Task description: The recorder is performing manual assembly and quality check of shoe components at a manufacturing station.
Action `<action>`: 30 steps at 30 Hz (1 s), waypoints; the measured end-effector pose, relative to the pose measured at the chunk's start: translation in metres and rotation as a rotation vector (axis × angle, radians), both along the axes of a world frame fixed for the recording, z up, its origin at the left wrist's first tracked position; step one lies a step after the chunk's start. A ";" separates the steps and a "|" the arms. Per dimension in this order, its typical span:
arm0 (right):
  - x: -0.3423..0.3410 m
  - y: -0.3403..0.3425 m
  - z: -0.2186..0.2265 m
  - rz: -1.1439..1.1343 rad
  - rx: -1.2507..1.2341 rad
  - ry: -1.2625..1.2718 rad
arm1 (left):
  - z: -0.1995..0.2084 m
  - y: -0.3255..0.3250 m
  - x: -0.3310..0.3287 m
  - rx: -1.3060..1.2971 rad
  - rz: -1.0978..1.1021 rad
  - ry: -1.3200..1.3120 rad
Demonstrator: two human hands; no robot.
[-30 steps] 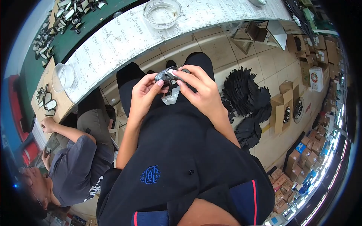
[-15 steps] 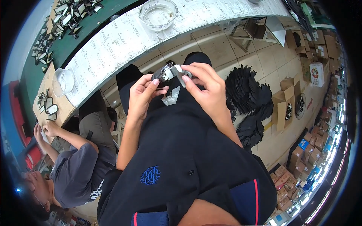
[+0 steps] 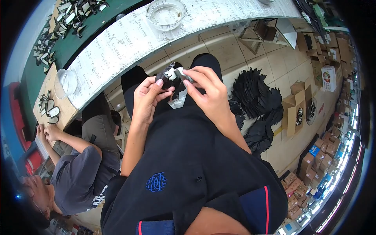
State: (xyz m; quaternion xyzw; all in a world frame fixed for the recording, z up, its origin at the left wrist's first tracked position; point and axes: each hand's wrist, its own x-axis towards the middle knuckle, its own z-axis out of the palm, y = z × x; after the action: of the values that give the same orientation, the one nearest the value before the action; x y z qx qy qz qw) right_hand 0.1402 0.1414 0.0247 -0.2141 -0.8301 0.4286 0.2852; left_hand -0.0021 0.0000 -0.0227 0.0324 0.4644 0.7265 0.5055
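Note:
Over my lap, my left hand [image 3: 145, 96] pinches a small dark, glossy piece with a white part [image 3: 167, 77] between thumb and fingers. My right hand [image 3: 207, 87] is closed around a short dark-grey strip with a whitish face [image 3: 181, 73], its thumb below and fingers above. The strip's inner end meets or overlaps the white part of the other piece; I cannot tell whether they are joined. A clear, crumpled-looking piece [image 3: 178, 101] lies on my lap just under the hands.
The paper-covered bench [image 3: 117, 43] curves ahead, carrying a clear round dish [image 3: 166, 15] and a clear cup [image 3: 65, 84]. Black-and-white parts [image 3: 72, 17] pile up far left. A co-worker [image 3: 78, 172] sits left. Stacked black pieces [image 3: 256, 98] and an open carton [image 3: 294, 109] stand right.
My right hand has shifted slightly left, and the grey strip has turned and come closer to the dark piece. My left hand stays nearly in place.

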 end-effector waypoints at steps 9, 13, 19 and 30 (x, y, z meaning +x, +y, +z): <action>0.009 0.014 0.012 -0.170 -0.140 0.057 | 0.004 -0.004 -0.001 -0.001 -0.005 -0.055; 0.014 0.013 0.021 -0.140 -0.259 0.057 | 0.007 -0.007 0.001 0.009 -0.011 -0.071; 0.000 0.004 0.021 0.028 -0.110 0.058 | 0.012 -0.002 0.003 0.018 -0.061 0.019; 0.007 0.027 0.007 -0.046 -0.720 0.238 | 0.018 -0.007 -0.024 -0.126 0.117 0.339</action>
State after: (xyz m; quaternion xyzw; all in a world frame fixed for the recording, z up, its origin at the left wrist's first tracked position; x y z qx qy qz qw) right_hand 0.1472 0.1687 0.0312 -0.2680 -0.5825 0.7081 0.2958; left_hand -0.0264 -0.0070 -0.0049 0.0957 0.5886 0.7082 0.3781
